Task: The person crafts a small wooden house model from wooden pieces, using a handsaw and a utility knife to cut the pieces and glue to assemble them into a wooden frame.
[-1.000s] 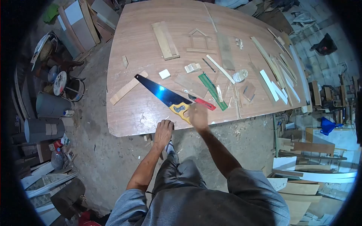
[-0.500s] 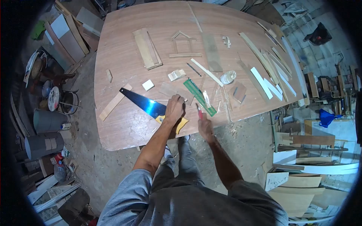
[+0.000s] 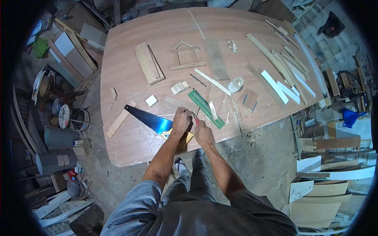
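Observation:
Near the front edge of the table, my left hand (image 3: 182, 120) is closed around something too small to make out, beside the saw's yellow handle. My right hand (image 3: 204, 133) grips a red-handled tool (image 3: 197, 121), its tip close to my left fingers. A saw (image 3: 151, 121) with a blue-lit blade lies to the left, its handle partly hidden by my left forearm. Right of my hands are a green ruler (image 3: 205, 109) and a thin pale strip (image 3: 213, 110). Just beyond my left hand lies a flat, clear-looking piece (image 3: 173, 104).
The table (image 3: 134, 145) bears a small wooden house-shaped frame (image 3: 188, 66), stacked boards (image 3: 147, 63), a small white block (image 3: 151, 100), a pencil (image 3: 198, 80), a jar (image 3: 235, 84) and several long strips (image 3: 271, 59) at right. Boards (image 3: 327, 196) stand at lower right.
My right hand has moved left with the red-handled tool, bringing its tip to my left hand. The whole view has shifted slightly.

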Demonstrator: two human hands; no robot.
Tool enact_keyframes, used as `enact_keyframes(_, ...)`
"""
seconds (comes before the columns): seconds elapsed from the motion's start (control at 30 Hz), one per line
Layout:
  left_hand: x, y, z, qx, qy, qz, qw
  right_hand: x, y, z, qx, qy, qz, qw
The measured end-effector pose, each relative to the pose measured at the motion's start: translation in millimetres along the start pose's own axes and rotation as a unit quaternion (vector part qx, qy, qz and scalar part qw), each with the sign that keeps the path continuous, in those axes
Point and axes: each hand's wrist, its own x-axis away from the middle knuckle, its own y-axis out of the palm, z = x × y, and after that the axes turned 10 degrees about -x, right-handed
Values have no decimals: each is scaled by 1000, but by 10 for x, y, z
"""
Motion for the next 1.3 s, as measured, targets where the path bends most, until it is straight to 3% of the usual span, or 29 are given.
enact_keyframes(0.2, -3, 0, 22, -17, -3, -6, 1000, 8, 66, -4, -11, 77, 6, 997)
enact_keyframes(0.4, 0, -54, 66, -36, -1, -28, 999, 12, 32, -14, 11, 47, -15, 999)
enact_keyframes(0.67, -60, -154, -41, -52, 106, -64, 991, 17, 93, -3, -1, 29, 3, 1000)
enact_keyframes(0.77, -79, -261, -41, -92, 132, -115, 980, 5, 89, -24, -10, 75, -19, 997)
enact_keyframes(1.07, -85, -200, -79, -110, 113, -142, 977, 2, 81, -26, -4, 75, -15, 997)
enact_keyframes(1.13, -86, -182, -82, -113, 106, -146, 977, 6, 96, -13, -1, 15, 24, 1000)
enact_keyframes(1.3, -81, -159, -91, -113, 101, -142, 978, -4, 115, 3, 0, 10, 22, 1000)
